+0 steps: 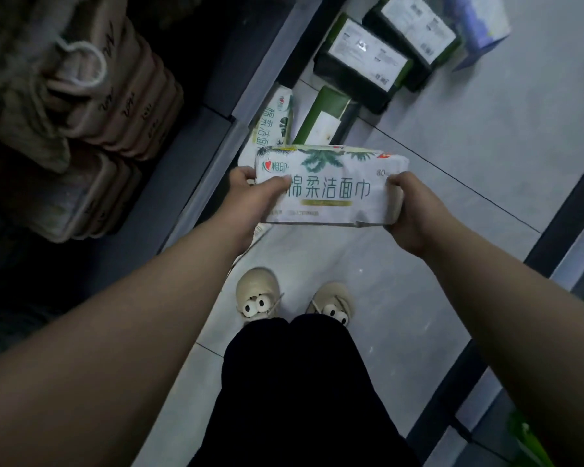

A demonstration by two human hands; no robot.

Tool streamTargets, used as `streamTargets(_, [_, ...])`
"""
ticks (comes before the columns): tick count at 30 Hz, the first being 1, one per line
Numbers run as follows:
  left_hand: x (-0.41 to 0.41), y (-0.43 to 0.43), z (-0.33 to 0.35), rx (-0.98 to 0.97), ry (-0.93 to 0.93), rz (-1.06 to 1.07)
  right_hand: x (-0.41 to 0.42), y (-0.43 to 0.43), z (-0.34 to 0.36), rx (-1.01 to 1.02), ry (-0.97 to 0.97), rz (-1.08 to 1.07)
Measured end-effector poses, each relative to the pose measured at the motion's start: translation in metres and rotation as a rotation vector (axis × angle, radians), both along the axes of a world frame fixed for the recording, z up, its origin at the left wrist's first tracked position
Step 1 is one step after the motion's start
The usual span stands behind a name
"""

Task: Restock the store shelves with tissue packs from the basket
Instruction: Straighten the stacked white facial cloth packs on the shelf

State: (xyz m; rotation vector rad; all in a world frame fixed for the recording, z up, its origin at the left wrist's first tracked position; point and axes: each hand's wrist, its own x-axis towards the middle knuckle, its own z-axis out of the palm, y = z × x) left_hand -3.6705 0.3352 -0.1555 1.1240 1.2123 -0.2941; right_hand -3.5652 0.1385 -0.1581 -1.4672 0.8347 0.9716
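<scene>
I hold a white tissue pack (pixel 327 187) with green leaf print and dark lettering level in front of me, above the floor. My left hand (pixel 250 193) grips its left end, thumb on the front face. My right hand (pixel 408 207) grips its right end. A second white pack of the same kind (pixel 273 123) stands on the floor against the shelf base, just beyond the held one. No basket is in view.
Dark shelving (pixel 169 163) runs along the left, stocked with beige tissue bundles (pixel 115 92). Dark green packs (pixel 361 65) and a blue-white box (pixel 479 25) lie on the grey tiled floor ahead. My two shoes (pixel 260 294) stand below. Another shelf edge (pixel 553 237) borders the right.
</scene>
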Motion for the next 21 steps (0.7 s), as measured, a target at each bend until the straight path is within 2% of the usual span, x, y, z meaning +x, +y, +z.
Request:
streamTargets(5, [0.005, -0.012, 0.088, 0.076, -0.038, -0.079, -0.012, -0.002, 0.080, 0.002, -0.182, 0.146])
streamTargets(10, [0.010, -0.008, 0.194, 0.140, -0.154, -0.197, -0.020, -0.015, 0.186, -0.037, -0.347, 0.152])
streamTargets(14, [0.023, -0.005, 0.291, 0.224, -0.275, -0.272, -0.015, -0.015, 0.286, -0.094, -0.455, 0.116])
streamTargets(17, [0.038, -0.005, 0.357, 0.268, -0.350, -0.283, -0.007, -0.018, 0.358, -0.065, -0.555, 0.010])
streamTargets(21, [0.054, -0.014, 0.437, 0.235, -0.481, -0.304, -0.004, -0.024, 0.439, -0.013, -0.688, -0.106])
